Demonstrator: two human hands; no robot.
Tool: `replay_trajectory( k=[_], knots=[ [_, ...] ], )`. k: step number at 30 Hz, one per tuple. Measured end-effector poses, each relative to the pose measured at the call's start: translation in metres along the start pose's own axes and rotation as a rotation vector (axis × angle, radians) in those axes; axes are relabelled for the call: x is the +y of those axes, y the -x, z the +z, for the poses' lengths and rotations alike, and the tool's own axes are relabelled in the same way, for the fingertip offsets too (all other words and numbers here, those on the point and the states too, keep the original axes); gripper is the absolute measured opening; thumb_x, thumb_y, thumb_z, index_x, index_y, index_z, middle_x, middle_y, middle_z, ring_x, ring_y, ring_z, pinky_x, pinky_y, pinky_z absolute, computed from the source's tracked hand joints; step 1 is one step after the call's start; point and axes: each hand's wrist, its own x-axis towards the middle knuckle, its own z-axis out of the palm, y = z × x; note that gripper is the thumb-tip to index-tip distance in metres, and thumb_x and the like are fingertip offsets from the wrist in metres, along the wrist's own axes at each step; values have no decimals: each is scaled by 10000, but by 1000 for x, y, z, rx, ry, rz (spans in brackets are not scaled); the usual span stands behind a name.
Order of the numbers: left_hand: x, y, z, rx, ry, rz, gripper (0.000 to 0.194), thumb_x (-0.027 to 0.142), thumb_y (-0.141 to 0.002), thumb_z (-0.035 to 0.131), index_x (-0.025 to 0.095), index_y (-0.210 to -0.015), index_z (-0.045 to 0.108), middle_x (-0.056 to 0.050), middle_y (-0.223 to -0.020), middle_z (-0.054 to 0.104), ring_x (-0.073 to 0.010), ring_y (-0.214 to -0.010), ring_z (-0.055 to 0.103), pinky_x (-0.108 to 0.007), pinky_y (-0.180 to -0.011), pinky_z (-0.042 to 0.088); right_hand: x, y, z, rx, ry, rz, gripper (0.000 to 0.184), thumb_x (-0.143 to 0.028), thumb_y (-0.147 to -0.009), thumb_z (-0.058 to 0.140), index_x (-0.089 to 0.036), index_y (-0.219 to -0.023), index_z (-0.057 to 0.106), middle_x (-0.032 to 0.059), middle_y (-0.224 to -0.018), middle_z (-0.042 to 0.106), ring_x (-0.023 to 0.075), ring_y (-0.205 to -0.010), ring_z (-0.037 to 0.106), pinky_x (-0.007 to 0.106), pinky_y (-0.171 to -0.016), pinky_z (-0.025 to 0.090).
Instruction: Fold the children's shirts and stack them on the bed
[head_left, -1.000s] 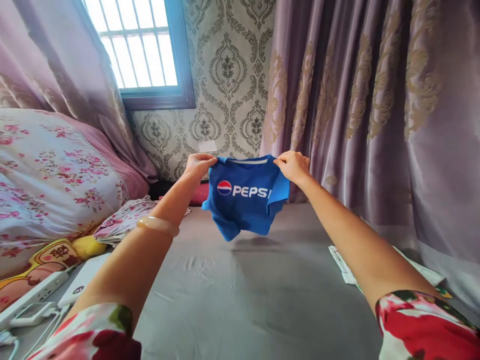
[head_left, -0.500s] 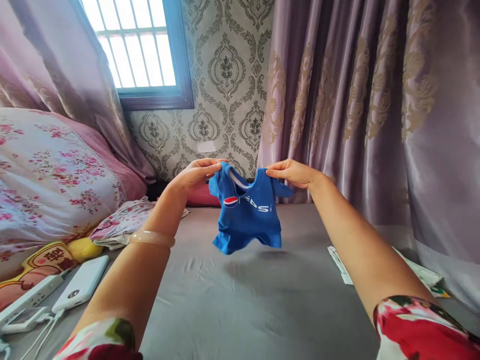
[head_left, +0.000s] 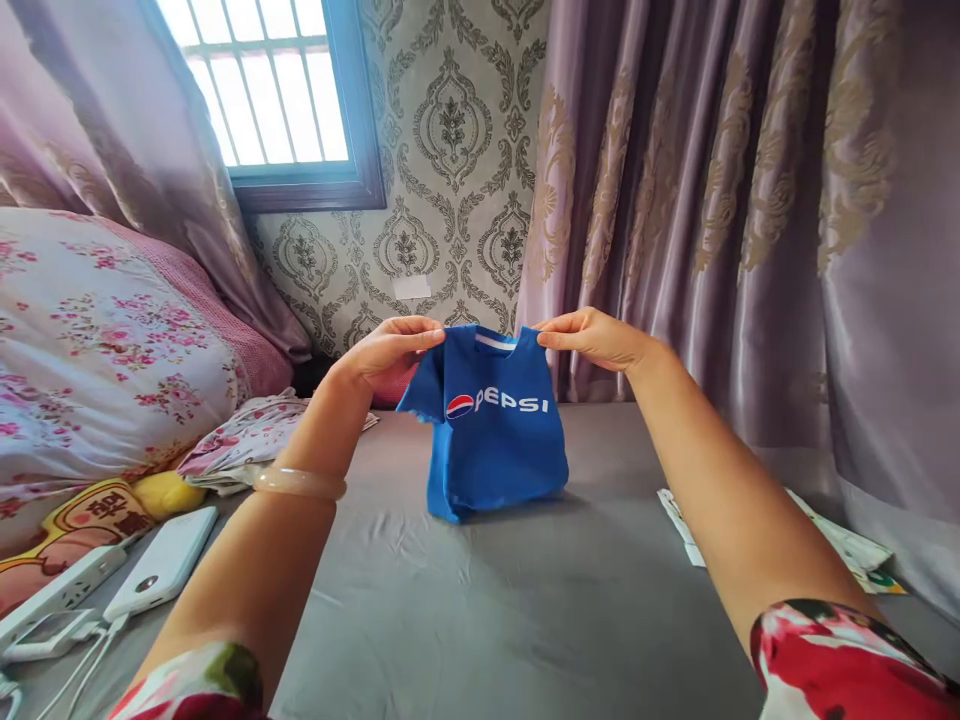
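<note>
A small blue T-shirt (head_left: pixel 502 450) with a white PEPSI print and a round logo hangs upright between my hands, its front facing me. My left hand (head_left: pixel 397 348) pinches the shoulder on the left, and my right hand (head_left: pixel 592 337) pinches the other shoulder near the collar. One short sleeve sticks out below my left hand; the sleeve at my right hand is hidden behind the shirt. The lower hem is at the grey bed sheet (head_left: pixel 510 620), where it seems to touch.
At left lie a floral quilt (head_left: pixel 97 340), folded clothes (head_left: pixel 244 440), a yellow plush (head_left: pixel 105 510), a white power bank (head_left: pixel 161 565) and a power strip (head_left: pixel 67 590) with cables. Folded white cloth (head_left: pixel 840 540) lies right, below the purple curtain (head_left: pixel 675 220).
The T-shirt has gone from crumpled and swinging to hanging flatter, its print now fully readable. Its hem has dropped slightly toward the sheet. Both hands keep their pinch at the shoulders.
</note>
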Motion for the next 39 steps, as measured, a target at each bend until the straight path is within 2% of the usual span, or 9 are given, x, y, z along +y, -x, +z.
replay_trajectory(
  k=[3,8,15,21,27,29,32,36,39],
  knots=[
    [-1,-1,0,-45,112,74,393,473,-549,867,195,-766,694,-34,-778,697,-195,-750,667,-337,-703,530,3,-1,-2,-16,-75,-22,482,-647,-584,791,-207,-778,759,50,-836,749,218,-893,669,379,-869,498],
    [-20,-22,2,199,13,-47,414,403,-444,896,166,-703,675,-17,-643,647,-145,-604,598,-287,-612,480,34,-18,-1,196,90,46,451,-614,-619,761,-180,-734,726,14,-693,709,163,-668,610,308,-695,487],
    [-36,-39,15,505,-231,111,192,341,-690,704,168,-715,625,31,-582,526,-108,-534,483,-230,-515,377,54,-34,7,537,600,-87,270,-369,-874,554,-172,-756,696,4,-647,637,164,-668,567,274,-655,400],
    [-38,-43,27,750,-495,253,82,238,-876,505,201,-837,567,1,-729,540,-161,-751,567,-278,-728,460,41,-31,21,682,804,-208,312,-310,-987,397,-176,-953,677,87,-939,682,216,-865,612,300,-755,438],
    [-22,-5,41,1007,-807,466,193,282,-972,393,212,-1002,571,-90,-1065,575,-246,-1092,536,-413,-943,422,21,-2,34,797,995,-237,426,-382,-1042,247,-199,-1156,614,85,-1100,623,212,-943,607,302,-736,462],
    [-13,15,40,989,-837,556,277,337,-1007,322,219,-1063,566,-84,-1092,579,-233,-1114,539,-402,-961,422,9,12,35,796,1056,-255,452,-403,-1048,218,-202,-1185,599,78,-1102,615,206,-935,612,300,-721,467],
    [7,48,28,835,-878,660,368,405,-1028,260,219,-1126,561,-71,-1088,612,-208,-1113,568,-360,-969,432,-18,37,34,786,1112,-294,480,-420,-1053,190,-199,-1205,589,75,-1094,616,209,-962,616,306,-734,474],
    [45,83,2,683,-1043,714,371,440,-1020,321,206,-1140,584,-57,-1088,652,-205,-1117,591,-362,-987,438,-58,64,27,719,1127,-347,490,-454,-1048,208,-198,-1221,588,80,-1109,626,223,-1033,607,337,-804,474],
    [71,92,-13,545,-1083,719,331,468,-1001,382,249,-1126,597,-10,-1077,671,-180,-1078,618,-342,-978,454,-72,68,21,592,1110,-369,482,-463,-1042,239,-199,-1188,616,76,-1103,652,225,-1042,609,356,-843,467]
  ],
)
